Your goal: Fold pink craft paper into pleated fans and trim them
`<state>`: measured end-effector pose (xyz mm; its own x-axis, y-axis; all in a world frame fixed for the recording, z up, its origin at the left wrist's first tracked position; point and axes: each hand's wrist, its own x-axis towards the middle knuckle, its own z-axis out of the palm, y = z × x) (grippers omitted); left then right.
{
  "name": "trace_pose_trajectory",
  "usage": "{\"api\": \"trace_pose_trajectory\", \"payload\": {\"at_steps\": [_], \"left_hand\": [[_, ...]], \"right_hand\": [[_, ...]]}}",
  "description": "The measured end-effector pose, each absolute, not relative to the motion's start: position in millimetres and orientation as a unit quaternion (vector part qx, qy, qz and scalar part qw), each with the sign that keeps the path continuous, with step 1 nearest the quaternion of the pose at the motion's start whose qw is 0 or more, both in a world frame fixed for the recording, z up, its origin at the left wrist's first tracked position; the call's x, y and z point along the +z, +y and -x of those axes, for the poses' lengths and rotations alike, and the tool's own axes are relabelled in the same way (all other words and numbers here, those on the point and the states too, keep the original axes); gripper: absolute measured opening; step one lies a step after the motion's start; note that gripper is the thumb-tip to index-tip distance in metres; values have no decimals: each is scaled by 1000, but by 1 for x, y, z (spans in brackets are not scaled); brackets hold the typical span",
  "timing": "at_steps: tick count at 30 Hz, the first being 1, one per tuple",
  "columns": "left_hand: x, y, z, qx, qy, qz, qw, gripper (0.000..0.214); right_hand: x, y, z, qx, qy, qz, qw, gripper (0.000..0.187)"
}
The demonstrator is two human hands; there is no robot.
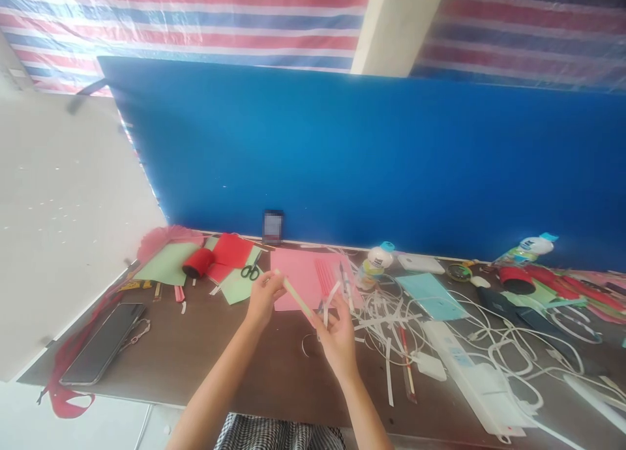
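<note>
My left hand (pixel 263 298) and my right hand (pixel 336 336) hold a narrow pale paper strip (pixel 296 297) between them, above the brown desk (pixel 205 352). The left hand's fingers pinch the strip's upper left end. At the lower right end the right hand's thumb and fingers close on it, with other fingers raised. Behind the hands lies a pink paper sheet (pixel 303 277) with cut pink strips on it. Green-handled scissors (pixel 251 269) lie just left of the pink sheet, beside a red paper roll (pixel 198 262) and green and red sheets.
A dark phone (pixel 104 342) lies at the desk's left. A small phone (pixel 272 226) leans on the blue partition (pixel 372 156). White paper strips, cables, a power strip (pixel 464 365), a glue bottle (pixel 374 264) and a teal sheet (pixel 430 295) crowd the right side.
</note>
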<state>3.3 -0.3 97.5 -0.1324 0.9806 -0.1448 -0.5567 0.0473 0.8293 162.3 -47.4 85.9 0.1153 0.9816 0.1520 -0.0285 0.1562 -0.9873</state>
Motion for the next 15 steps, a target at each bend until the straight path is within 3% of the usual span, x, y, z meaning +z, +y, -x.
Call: {"api": "trace_pose_trajectory", "payload": {"at_steps": [4,10,12,15], "left_hand": [[106,-2,0,640,422,-276,579,32],[104,-7,-4,654,447,-359,494,32],[101,-8,-7,643,449,-389,483,32],[98,-12,-12,619,460,-437,462,31]], "right_hand": [[87,-47,-173,392,-525,513,555,54],[96,-47,-190,155,-618,571,518,26],[104,-52,-193,139,-657,575,467,25],[123,-62,-192,211,-700,570,374,25]]}}
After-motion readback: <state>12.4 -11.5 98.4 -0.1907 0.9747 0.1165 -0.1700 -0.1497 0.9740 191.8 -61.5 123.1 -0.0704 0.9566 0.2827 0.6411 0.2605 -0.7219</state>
